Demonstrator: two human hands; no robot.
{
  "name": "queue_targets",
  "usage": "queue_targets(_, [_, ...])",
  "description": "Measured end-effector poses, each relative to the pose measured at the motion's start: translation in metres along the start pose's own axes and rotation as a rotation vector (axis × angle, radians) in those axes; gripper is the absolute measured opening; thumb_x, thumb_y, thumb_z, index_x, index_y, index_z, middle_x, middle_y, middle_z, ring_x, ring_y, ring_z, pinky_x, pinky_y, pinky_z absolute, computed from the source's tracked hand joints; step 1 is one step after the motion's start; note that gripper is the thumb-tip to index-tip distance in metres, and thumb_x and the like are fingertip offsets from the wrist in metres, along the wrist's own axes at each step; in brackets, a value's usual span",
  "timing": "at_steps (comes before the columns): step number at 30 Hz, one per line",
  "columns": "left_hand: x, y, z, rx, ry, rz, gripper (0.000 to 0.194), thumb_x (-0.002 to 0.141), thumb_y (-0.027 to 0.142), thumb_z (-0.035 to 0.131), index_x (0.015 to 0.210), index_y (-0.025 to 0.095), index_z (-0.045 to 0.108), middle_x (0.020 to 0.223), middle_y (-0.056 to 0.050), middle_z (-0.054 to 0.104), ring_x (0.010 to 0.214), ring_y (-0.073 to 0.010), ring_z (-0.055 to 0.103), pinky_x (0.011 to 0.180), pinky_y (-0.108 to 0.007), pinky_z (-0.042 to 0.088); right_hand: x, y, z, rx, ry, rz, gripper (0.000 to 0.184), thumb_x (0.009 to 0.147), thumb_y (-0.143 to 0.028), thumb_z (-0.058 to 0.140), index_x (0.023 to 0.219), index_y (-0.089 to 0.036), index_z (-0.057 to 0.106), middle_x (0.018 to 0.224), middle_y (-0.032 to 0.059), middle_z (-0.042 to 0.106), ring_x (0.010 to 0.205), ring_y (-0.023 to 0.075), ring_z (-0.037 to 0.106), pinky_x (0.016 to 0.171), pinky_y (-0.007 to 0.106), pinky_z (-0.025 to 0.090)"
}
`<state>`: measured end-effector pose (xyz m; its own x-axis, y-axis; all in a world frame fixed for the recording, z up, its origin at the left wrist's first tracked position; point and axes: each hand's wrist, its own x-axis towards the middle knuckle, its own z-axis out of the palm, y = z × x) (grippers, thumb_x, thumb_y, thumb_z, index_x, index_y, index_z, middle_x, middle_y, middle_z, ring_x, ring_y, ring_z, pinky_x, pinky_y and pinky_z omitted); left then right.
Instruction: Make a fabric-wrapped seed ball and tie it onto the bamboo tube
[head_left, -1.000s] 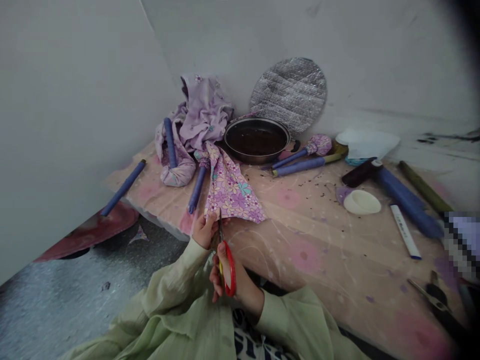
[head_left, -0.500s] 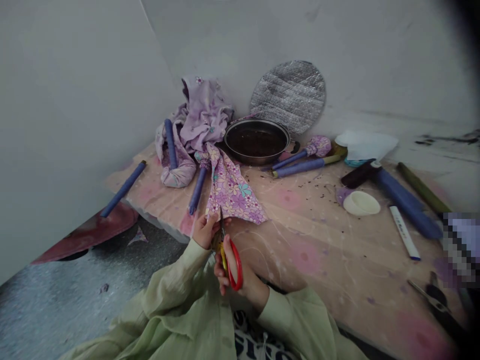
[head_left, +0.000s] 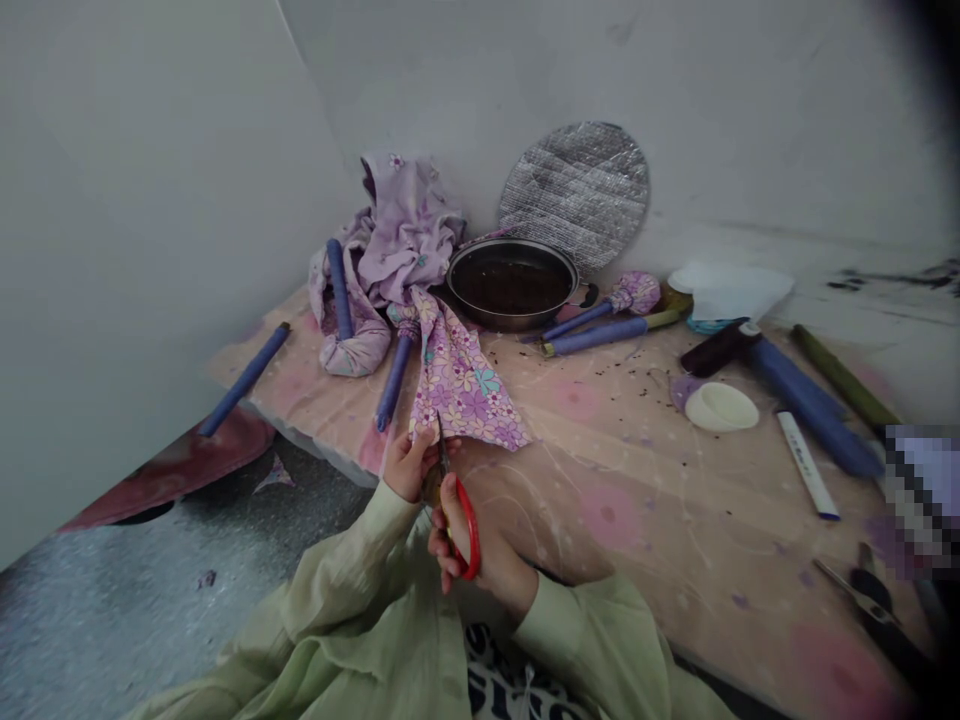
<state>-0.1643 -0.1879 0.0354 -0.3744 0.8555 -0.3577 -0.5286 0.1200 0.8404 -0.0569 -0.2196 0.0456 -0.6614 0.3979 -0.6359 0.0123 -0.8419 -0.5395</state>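
Observation:
My left hand (head_left: 409, 464) pinches the near edge of a pink and purple flowered cloth (head_left: 469, 385), which spreads away from me over the table. In my right hand (head_left: 469, 550) is a pair of scissors (head_left: 471, 530) with red handles. The dark blades point away from me and lie at the cloth's near edge, close beside my left fingertips. Left of the cloth lies a blue-wrapped stick (head_left: 393, 382) with a knotted cloth bundle at its far end.
A dark round pan (head_left: 514, 318) stands at the back before a silver foil disc (head_left: 576, 195). Lilac cloth (head_left: 409, 230) is heaped at back left. On the right are a white bowl (head_left: 721, 408), a marker (head_left: 807, 465), a blue roll (head_left: 814, 405) and dark-handled scissors (head_left: 870, 605).
The scissors' handles have come closer together, with the yellow part no longer showing clearly. My left hand and the cloth look nearly the same.

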Motion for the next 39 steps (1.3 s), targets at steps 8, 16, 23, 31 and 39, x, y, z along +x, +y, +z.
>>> queue_targets(8, [0.0,0.0,0.001,0.033,-0.014,-0.023,0.038,0.051,0.043,0.079,0.07,0.017,0.059,0.06,-0.006,0.067,0.064,-0.0254,0.068,0.06,-0.036,0.054,-0.004,-0.019,0.007,0.022,-0.005,0.041,0.073,0.07,-0.083,0.007,0.064,-0.019,0.041,0.036,-0.0068,0.04,0.023,0.005,0.034,0.025,0.018,0.037])
queue_targets(16, [0.0,-0.001,0.002,0.012,-0.011,-0.015,0.041,0.049,0.043,0.079,0.071,0.016,0.059,0.058,-0.004,0.067,0.061,-0.0236,0.067,0.059,-0.035,0.055,0.002,-0.01,0.001,-0.058,0.024,-0.032,0.069,0.067,-0.086,0.019,0.06,-0.02,0.036,0.034,-0.009,0.037,0.021,0.0045,0.032,0.025,0.02,0.039])
queue_targets(23, [-0.005,0.003,0.009,0.029,-0.001,-0.022,0.04,0.051,0.041,0.078,0.074,0.015,0.058,0.059,-0.003,0.066,0.061,-0.0209,0.067,0.06,-0.031,0.053,-0.003,-0.027,0.005,0.032,-0.028,0.036,0.072,0.069,-0.084,0.009,0.065,-0.019,0.04,0.036,-0.008,0.037,0.024,0.0043,0.033,0.025,0.018,0.037])
queue_targets(31, [-0.007,0.003,0.011,0.028,0.019,-0.053,0.045,0.047,0.042,0.079,0.074,0.014,0.056,0.059,-0.003,0.067,0.059,-0.0201,0.067,0.059,-0.03,0.051,0.0,-0.022,0.001,-0.076,0.016,-0.061,0.067,0.071,-0.082,0.015,0.065,-0.02,0.039,0.035,-0.0097,0.037,0.022,0.0046,0.032,0.026,0.02,0.041])
queue_targets(39, [-0.005,0.003,0.009,0.002,0.016,-0.035,0.039,0.049,0.039,0.079,0.071,0.014,0.058,0.059,-0.001,0.066,0.055,-0.0151,0.064,0.06,-0.027,0.051,-0.002,-0.031,0.001,-0.055,0.03,0.001,0.07,0.07,-0.083,0.01,0.064,-0.02,0.04,0.036,-0.0085,0.037,0.024,0.005,0.032,0.026,0.019,0.039])
